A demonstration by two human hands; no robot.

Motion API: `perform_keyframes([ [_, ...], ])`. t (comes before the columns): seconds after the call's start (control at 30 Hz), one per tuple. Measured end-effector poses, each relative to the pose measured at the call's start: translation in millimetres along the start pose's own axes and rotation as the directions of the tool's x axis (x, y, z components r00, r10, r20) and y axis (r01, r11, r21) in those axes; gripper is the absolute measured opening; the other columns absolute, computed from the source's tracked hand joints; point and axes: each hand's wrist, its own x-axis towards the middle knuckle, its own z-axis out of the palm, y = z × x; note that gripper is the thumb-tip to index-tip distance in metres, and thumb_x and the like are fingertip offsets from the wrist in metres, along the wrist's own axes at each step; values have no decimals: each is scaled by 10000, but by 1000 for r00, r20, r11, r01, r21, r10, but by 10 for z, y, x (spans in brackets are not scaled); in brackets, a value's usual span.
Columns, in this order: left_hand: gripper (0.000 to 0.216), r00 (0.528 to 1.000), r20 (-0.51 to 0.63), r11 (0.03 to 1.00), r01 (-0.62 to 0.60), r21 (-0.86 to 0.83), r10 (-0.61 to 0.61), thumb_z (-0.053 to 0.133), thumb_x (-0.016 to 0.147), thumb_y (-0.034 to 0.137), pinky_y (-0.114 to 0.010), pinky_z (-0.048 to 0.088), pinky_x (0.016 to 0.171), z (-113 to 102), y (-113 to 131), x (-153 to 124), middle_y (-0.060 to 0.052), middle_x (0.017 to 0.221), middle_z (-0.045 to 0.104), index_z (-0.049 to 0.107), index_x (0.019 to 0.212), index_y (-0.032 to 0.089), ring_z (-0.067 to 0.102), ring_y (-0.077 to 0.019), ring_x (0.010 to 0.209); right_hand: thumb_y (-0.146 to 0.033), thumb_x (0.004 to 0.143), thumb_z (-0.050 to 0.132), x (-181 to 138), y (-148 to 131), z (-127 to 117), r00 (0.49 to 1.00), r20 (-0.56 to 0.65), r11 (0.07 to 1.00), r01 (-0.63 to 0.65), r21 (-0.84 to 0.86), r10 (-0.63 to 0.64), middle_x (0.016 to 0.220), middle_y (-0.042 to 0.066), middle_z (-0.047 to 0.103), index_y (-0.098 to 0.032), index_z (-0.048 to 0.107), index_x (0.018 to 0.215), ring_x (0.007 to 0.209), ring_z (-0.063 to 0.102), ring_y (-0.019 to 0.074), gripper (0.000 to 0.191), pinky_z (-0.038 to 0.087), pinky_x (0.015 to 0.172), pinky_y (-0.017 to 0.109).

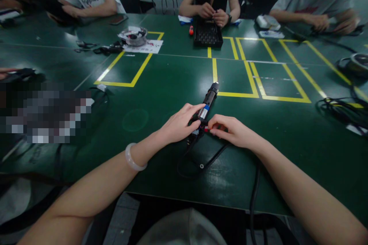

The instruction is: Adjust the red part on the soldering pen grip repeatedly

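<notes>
On the green table (161, 95), our left hand (179, 125) grips a black tool (204, 113). Our right hand (234, 132) pinches 1 small red bit (206, 129) at the tool's near end. Closer to us, 1 black cord (216, 156) makes a loop.

Tool (204, 113) partly hidden by left hand (181, 123), right-edge cables (335, 104) cropped
</notes>
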Motion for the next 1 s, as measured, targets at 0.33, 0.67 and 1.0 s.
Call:
perform_keyframes([
  [0.33,494,1000,9,1000,-4,-1,4,452,951,328,-373,456,973,-10,0,-4,-81,1215,519,455,1440,256,549,-207,1101,-326,925,558,26,6,68,969,44,878,-239,414,243,855,38,626,-177,531,907,659,599,113,153,491,504,208],
  [0.67,498,1000,11,1000,-11,-1,11,453,947,323,-373,456,966,-7,-6,3,-80,1217,517,448,1441,258,550,-208,1097,-357,908,590,42,21,109,971,49,841,-229,490,236,800,20,603,-178,526,894,639,591,113,191,488,493,208],
  [1.0,522,1000,5,1000,2,7,-2,454,940,331,-371,462,943,-2,-8,0,-83,1169,525,410,1452,238,555,-214,1060,-197,927,540,6,-44,42,997,-16,990,76,-118,-78,963,57,611,-200,594,974,785,596,158,72,501,683,276],
])
